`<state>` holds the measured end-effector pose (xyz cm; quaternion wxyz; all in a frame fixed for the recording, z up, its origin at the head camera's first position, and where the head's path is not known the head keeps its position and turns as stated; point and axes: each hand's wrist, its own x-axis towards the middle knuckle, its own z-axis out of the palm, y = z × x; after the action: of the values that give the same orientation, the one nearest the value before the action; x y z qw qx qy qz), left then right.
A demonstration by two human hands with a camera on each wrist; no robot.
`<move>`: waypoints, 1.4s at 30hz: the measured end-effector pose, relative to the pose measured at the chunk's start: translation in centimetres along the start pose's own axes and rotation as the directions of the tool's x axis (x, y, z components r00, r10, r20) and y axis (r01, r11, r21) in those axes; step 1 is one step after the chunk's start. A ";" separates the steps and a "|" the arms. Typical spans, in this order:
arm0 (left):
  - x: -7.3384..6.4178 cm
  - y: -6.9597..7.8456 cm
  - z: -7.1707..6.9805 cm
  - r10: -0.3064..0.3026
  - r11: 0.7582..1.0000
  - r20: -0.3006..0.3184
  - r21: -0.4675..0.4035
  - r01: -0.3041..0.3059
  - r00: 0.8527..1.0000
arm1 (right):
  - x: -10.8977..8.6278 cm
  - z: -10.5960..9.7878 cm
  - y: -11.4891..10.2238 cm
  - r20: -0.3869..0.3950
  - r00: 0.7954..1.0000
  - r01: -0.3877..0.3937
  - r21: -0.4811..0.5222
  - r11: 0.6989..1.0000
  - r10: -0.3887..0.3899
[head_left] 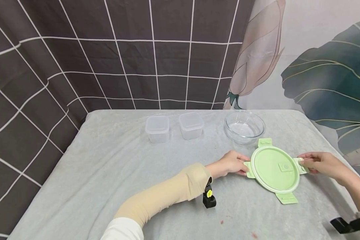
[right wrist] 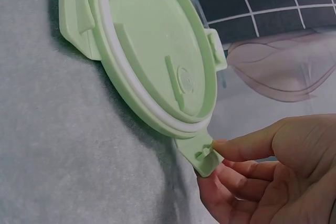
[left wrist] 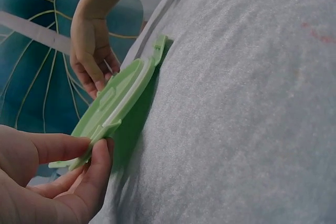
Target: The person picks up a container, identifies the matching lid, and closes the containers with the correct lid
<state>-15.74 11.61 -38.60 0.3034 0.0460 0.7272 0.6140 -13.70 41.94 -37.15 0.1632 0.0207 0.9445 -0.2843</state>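
Observation:
A round green container lid (head_left: 270,166) with a pale sealing ring and several flip-out locking tabs is held between both hands, close over the table. My left hand (head_left: 230,163) pinches the tab on its left side; thumb and fingers close on that tab in the left wrist view. The opposite tab is pinched by my right hand (head_left: 325,164), with the thumb on top in the right wrist view. The side of the lid with the ring faces up. Just beyond it stands a round clear glass bowl (head_left: 243,137).
Two small translucent square boxes with lids, a left box (head_left: 157,136) and a right box (head_left: 192,131), stand toward the back of the cloth-covered table (head_left: 114,160). A dark gridded curtain (head_left: 135,56) hangs behind. Small red marks dot the cloth near the front.

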 end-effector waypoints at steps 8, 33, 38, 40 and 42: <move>-0.1 0.0 -0.2 0.007 1.000 -0.007 -0.023 -0.007 1.000 | 0.0 -0.3 -0.4 -0.014 1.000 -0.016 -0.003 1.000 0.016; -0.2 1.2 -0.9 0.101 0.994 -0.042 -0.035 -0.103 0.994 | 0.4 -1.6 0.1 -0.157 0.986 0.076 0.087 0.993 -0.062; -0.3 1.9 -1.6 0.129 0.991 -0.053 -0.023 -0.130 0.990 | 0.0 -1.7 -1.6 -0.219 0.971 0.117 0.098 0.988 -0.094; -0.2 2.2 -1.9 0.135 0.990 -0.057 -0.028 -0.136 0.989 | -0.1 -1.6 -2.1 -0.255 0.962 0.133 0.112 0.985 -0.101; -0.2 2.4 -2.1 0.143 0.989 -0.059 -0.031 -0.145 0.988 | 0.1 -1.7 -2.3 -0.285 0.953 0.144 0.121 0.982 -0.105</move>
<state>-17.41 10.30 -36.17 0.2385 0.0756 0.7193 0.6480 -14.58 40.95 -34.65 0.0092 0.0119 0.9351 -0.3541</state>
